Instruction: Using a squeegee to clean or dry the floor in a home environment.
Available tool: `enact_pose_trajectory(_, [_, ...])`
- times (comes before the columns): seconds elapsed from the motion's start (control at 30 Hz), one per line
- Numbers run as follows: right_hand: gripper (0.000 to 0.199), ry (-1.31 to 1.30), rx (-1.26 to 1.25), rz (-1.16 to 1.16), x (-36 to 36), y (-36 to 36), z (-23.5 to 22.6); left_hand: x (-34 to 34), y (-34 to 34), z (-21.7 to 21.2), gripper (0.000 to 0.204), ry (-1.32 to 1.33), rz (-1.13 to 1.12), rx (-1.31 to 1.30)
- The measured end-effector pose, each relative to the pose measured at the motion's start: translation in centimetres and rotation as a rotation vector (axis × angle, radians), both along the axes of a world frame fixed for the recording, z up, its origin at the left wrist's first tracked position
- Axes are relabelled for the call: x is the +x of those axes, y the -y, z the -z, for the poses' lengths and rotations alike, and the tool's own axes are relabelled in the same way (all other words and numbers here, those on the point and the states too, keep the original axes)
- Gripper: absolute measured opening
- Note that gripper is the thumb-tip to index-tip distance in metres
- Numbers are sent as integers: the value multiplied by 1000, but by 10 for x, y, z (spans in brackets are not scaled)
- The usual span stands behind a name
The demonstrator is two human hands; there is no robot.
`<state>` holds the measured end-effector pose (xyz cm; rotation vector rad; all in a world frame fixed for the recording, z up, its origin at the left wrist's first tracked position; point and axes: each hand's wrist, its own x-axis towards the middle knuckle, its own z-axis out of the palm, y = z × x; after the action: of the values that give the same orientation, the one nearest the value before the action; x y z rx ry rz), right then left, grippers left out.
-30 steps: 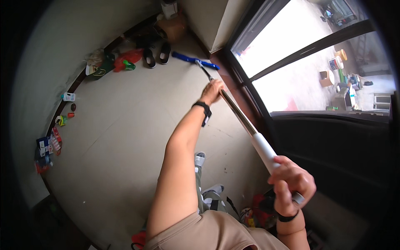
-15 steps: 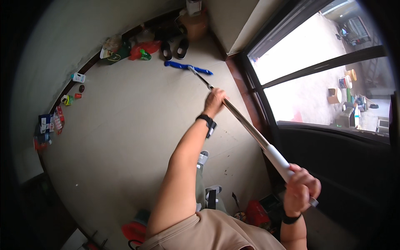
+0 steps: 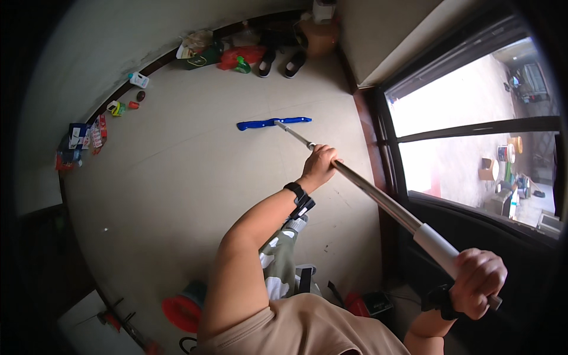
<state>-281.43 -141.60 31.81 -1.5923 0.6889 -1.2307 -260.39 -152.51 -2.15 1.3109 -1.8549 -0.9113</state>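
Both hands clench the mop pole [image 3: 378, 200]: left hand [image 3: 320, 167] wrapped mid-shaft, right hand [image 3: 478, 282] fisted around its white grip, blue mop head [image 3: 273, 123] flat on the floor [image 3: 177, 177]

Single head-worn fisheye, steeply down over floor [image 3: 177, 195], window [image 3: 473, 118] right.

Long metal mop pole [image 3: 367, 192] w/ white grip near its top end, slanting down to the floor. Flat blue mop head [image 3: 273, 123] lies crosswise on pale tiles.
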Motion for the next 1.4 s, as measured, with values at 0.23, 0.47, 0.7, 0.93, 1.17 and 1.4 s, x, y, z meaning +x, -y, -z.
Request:
enact_pose_trajectory(0.23, [33, -68, -125, -23, 42, 80, 38, 75, 43, 35, 18, 10, -734, -193])
enact_pose_trajectory(0.47, [40, 27, 118, 9, 121, 126, 139, 183, 102, 119, 29, 170, -682, -81])
enact_pose_trajectory(0.7, [42, 32, 262, 288, 72, 92, 115, 136, 104, 105, 5, 328, -308, -156])
enact_pose_trajectory(0.93, [44, -110, 272, 659, -29, -22, 1, -27, 21, 38, 11, 110, 287, -179])
enact_pose_trajectory(1.17, [36, -128, 473, 766, -98, -164, -116, -162, -153, -25, 17, -156, 579, 18])
enact_pose_trajectory(1.4, [33, 63, 201, 896, -72, -174, -99, -180, -127, -34, 12, 5, 615, -114])
